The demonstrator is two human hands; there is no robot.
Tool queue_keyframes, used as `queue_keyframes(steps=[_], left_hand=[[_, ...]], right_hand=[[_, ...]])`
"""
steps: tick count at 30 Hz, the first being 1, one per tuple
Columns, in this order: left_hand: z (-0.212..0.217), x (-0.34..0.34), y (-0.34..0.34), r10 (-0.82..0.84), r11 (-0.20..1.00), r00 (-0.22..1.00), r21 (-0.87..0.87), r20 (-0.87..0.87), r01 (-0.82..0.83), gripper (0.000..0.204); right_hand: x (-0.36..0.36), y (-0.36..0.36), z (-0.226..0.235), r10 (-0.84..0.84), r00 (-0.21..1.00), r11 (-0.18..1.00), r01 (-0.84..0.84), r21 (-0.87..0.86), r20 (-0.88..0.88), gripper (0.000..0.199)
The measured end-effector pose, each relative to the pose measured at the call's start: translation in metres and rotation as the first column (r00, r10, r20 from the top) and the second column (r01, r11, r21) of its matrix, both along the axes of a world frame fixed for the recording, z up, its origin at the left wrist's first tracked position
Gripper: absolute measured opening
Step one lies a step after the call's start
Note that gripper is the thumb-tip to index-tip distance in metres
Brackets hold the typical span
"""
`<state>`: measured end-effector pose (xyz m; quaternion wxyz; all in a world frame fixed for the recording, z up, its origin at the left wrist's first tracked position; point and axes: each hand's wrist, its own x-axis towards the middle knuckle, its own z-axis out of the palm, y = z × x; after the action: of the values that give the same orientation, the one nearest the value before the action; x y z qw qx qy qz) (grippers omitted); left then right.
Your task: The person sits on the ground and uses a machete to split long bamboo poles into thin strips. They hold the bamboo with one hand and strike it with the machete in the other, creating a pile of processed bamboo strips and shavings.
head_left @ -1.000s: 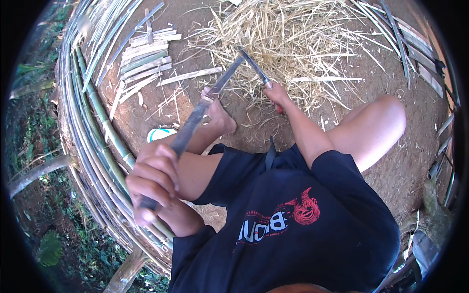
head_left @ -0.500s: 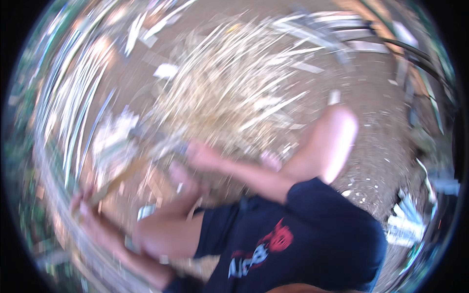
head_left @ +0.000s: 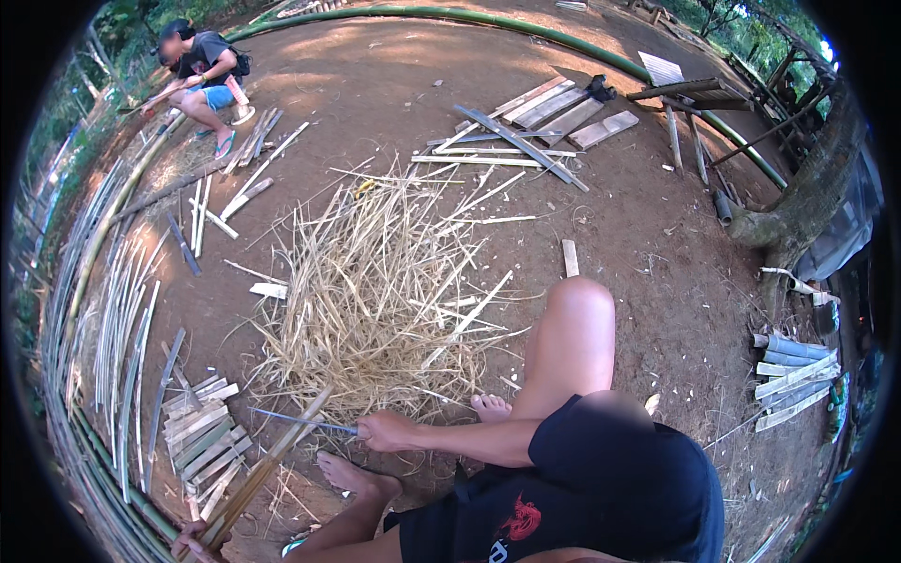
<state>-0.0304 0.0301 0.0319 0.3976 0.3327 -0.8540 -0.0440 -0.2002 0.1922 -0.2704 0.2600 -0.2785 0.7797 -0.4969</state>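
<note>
- Bare brown earth (head_left: 619, 225) made up the work yard, with a heap of pale bamboo shavings (head_left: 375, 291) spread just ahead of the seated person's feet.
- At the lower left edge the left hand (head_left: 190, 540) was clenched around the near end of a bamboo strip (head_left: 267, 474).
- That strip's long axis ran diagonally, rising from the left hand up and to the right, its far tip pointing toward the shavings.
- Across it, the right hand (head_left: 385, 432) was closed on the handle of a thin blade (head_left: 300, 421), which pointed left and met the strip near its upper end.
- So the right hand sat nearer the strip's far tip, the left at its base; the strip lay to the left of the right hand.
- Cut bamboo slats (head_left: 192, 432) lay stacked just beside the strip.
- Far off, another person (head_left: 202, 70) crouched at the yard's upper left.
</note>
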Motion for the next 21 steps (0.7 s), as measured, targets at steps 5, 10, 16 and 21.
queue_keyframes(steps=[5, 10, 16, 21], left_hand=[[0.006, -0.004, -0.005, -0.125, 0.914, 0.98, 0.367, -0.153, 0.173, 0.049], [-0.013, 0.015, -0.006, -0.066, 0.925, 0.963, 0.346, -0.262, 0.157, 0.043], [-0.011, -0.015, 0.029, -0.343, 0.828, 0.818, 0.263, -0.462, 0.495, 0.028], [-0.025, 0.0, 0.035, -0.312, 0.837, 0.821, 0.27, -0.478, 0.475, 0.027]], right_hand=[[0.029, -0.009, 0.083, 0.184, 0.981, 0.972, -0.191, -0.134, -0.064, 0.023], [0.04, -0.017, 0.092, 0.231, 0.963, 0.942, -0.257, -0.217, -0.135, 0.043], [0.042, 0.025, 0.142, 0.141, 0.99, 0.97, -0.141, -0.199, -0.013, 0.022], [0.039, 0.022, 0.112, 0.13, 0.991, 0.988, -0.127, -0.093, 0.019, 0.017]])
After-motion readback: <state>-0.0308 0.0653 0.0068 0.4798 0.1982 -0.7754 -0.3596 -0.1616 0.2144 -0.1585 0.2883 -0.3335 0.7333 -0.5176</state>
